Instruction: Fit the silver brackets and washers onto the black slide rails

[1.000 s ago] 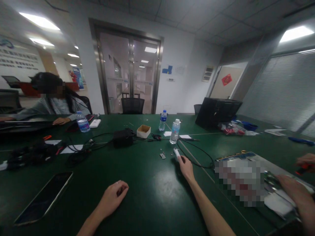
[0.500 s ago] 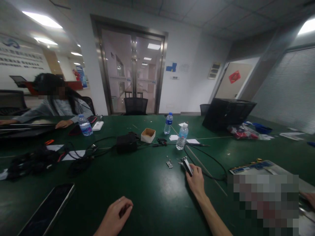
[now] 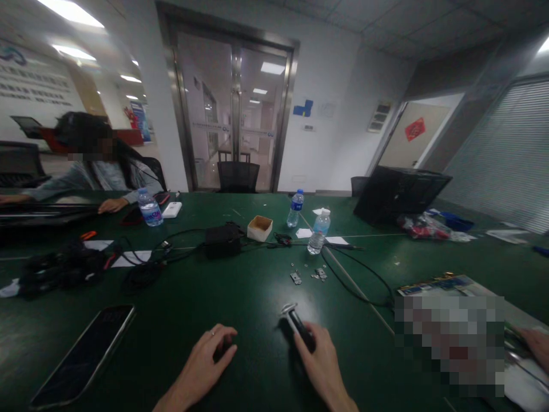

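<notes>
My right hand (image 3: pixel 319 357) is wrapped around a hair clipper (image 3: pixel 300 329) with a dark body and a silvery head, held low over the green table (image 3: pixel 257 366). The clipper's head points away from me, toward the left. My left hand (image 3: pixel 208 357) rests near the table's front, its fingers loosely bent, thumb apart and nothing between them. Beyond the clipper lie a small metal plate (image 3: pixel 295 278) and a cluster of small metal parts (image 3: pixel 319 274), with several tiny pieces around them.
Two water bottles (image 3: pixel 295 209) (image 3: pixel 319 232) and an open small box (image 3: pixel 259 228) stand farther back. Black cables (image 3: pixel 373 274) cross the right side. A phone (image 3: pixel 86 355) lies at left. One person sits at far left; another person's hand (image 3: pixel 536 346) shows at right.
My right hand has brought the clipper nearer and to the left, away from the small parts; the cluster there now shows. My left hand has shifted slightly forward, fingers a bit more apart.
</notes>
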Tool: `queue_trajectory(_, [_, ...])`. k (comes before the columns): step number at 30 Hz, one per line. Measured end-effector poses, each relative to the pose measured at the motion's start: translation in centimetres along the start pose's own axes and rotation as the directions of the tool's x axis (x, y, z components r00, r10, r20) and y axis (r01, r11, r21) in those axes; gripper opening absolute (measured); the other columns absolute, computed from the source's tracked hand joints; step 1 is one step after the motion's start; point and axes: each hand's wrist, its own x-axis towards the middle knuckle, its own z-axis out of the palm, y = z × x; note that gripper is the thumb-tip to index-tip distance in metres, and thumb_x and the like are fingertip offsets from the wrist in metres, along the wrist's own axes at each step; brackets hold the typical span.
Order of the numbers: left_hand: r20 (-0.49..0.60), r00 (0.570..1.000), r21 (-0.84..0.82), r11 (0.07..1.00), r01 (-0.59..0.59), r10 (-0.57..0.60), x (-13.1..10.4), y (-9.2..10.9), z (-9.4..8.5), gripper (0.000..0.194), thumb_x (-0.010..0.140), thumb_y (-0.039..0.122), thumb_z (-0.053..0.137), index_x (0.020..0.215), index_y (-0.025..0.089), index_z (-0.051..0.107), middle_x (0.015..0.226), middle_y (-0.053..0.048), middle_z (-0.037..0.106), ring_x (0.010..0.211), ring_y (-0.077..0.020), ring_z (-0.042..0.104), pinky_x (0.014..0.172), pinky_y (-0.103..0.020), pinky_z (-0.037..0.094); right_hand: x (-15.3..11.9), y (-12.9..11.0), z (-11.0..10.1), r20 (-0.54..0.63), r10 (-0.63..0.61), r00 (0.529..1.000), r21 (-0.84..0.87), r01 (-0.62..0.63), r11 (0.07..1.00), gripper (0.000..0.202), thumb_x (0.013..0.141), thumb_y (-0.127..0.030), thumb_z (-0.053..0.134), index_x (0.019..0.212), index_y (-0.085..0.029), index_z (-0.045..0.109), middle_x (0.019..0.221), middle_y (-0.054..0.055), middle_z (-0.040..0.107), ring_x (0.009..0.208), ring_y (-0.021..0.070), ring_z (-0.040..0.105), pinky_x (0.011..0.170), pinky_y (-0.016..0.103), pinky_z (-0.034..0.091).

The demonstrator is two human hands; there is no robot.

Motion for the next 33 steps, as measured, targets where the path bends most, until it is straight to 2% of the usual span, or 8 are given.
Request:
queue_trajectory(4, [-0.006, 0.990, 0.106, 0.984, -0.141, 0.142, -0.2, 0.6, 0.0, 0.026, 0.088, 0.039, 0.053, 0.109, 0.026, 0.060, 0.098, -0.001, 0.064, 0.085, -0.0178, 0.058, 0.078, -0.029, 0.047, -5.8, -3.2, 3.1, 0.161, -0.123, 0.979, -0.051, 0.132, 0.990, 0.014, 0.082, -0.031, 0.056, 0.087, -0.021, 0.064, 0.085, 0.006, 0.064, 0.085, 0.0241, 0.057, 0.076, 0.033, 0.044])
queue_trajectory(6, [0.031, 0.976, 0.129, 0.967, -0.218, 0.216, -0.4, 0.6, 0.1, 0.021, 0.091, 0.038, 0.050, 0.102, 0.025, 0.062, 0.096, -0.001, 0.064, 0.084, -0.0170, 0.058, 0.079, -0.028, 0.046, -7.5, -4.2, 4.4, 0.149, -0.120, 0.982, -0.143, 0.141, 0.980, 0.009, 0.079, -0.028, 0.058, 0.083, -0.021, 0.060, 0.084, 0.006, 0.062, 0.084, 0.0248, 0.055, 0.074, 0.035, 0.042])
queue_trajectory(10, [0.093, 0.945, 0.159, 0.933, -0.324, 0.313, -0.8, 0.4, 0.4, 0.021, 0.095, 0.034, 0.045, 0.095, 0.022, 0.062, 0.094, -0.001, 0.065, 0.088, -0.0169, 0.060, 0.086, -0.031, 0.042, -9.3, -5.4, 5.7, 0.171, -0.102, 0.980, -0.297, 0.150, 0.943, 0.015, 0.076, -0.032, 0.062, 0.083, -0.021, 0.056, 0.087, 0.007, 0.060, 0.089, 0.0284, 0.053, 0.076, 0.039, 0.039])
queue_trajectory(14, [0.117, 0.941, 0.181, 0.925, -0.333, 0.316, -1.0, 0.6, 0.5, 0.020, 0.096, 0.032, 0.044, 0.097, 0.022, 0.061, 0.095, -0.002, 0.065, 0.090, -0.0165, 0.060, 0.089, -0.032, 0.041, -8.8, -5.7, 4.3, 0.266, -0.144, 0.953, -0.269, 0.217, 0.938, 0.019, 0.076, -0.039, 0.063, 0.082, -0.021, 0.057, 0.089, 0.007, 0.061, 0.089, 0.0273, 0.053, 0.078, 0.038, 0.040])
queue_trajectory(16, [0.122, 0.945, 0.190, 0.928, -0.321, 0.302, -1.1, 0.9, 0.3, 0.020, 0.096, 0.030, 0.042, 0.097, 0.022, 0.061, 0.096, -0.002, 0.064, 0.090, -0.0165, 0.059, 0.088, -0.031, 0.041, -6.9, -5.0, 2.7, 0.281, -0.171, 0.944, -0.224, 0.238, 0.945, 0.021, 0.084, -0.042, 0.055, 0.083, -0.022, 0.059, 0.090, 0.007, 0.061, 0.089, 0.0257, 0.054, 0.077, 0.036, 0.042])
queue_trajectory(22, [0.144, 0.947, 0.180, 0.933, -0.311, 0.288, -1.2, 1.2, 0.0, 0.023, 0.096, 0.028, 0.039, 0.097, 0.021, 0.061, 0.097, -0.003, 0.063, 0.087, -0.0161, 0.057, 0.081, -0.028, 0.044, 4.5, 1.8, -1.4, 0.021, -0.107, 0.994, -0.417, 0.106, 0.903, 0.057, 0.088, -0.049, 0.043, 0.131, -0.012, 0.045, 0.132, 0.018, 0.046, 0.124, 0.0292, 0.041, 0.101, 0.042, 0.035])
queue_trajectory(27, [0.144, 0.951, 0.189, 0.936, -0.299, 0.274, -1.3, 1.4, -0.2, 0.024, 0.096, 0.027, 0.039, 0.098, 0.021, 0.061, 0.097, -0.003, 0.063, 0.089, -0.0165, 0.057, 0.083, -0.028, 0.044, 13.0, 7.1, -1.6, 0.012, -0.003, 1.000, -0.583, 0.009, 0.813, 0.077, 0.089, -0.059, 0.035, 0.146, -0.008, 0.023, 0.152, 0.019, 0.020, 0.141, 0.0305, 0.015, 0.113, 0.043, 0.015])
queue_trajectory(33, [0.146, 0.959, 0.188, 0.946, -0.266, 0.241, -1.3, 1.7, -0.3, 0.022, 0.096, 0.028, 0.040, 0.097, 0.021, 0.061, 0.096, -0.003, 0.062, 0.087, -0.0163, 0.056, 0.080, -0.029, 0.044, 18.7, 8.4, -0.3, 0.047, 0.072, 0.996, -0.570, -0.032, 0.821, 0.087, 0.088, -0.067, 0.022, 0.148, -0.004, 0.017, 0.153, 0.021, 0.019, 0.143, 0.0305, 0.012, 0.114, 0.042, 0.007])
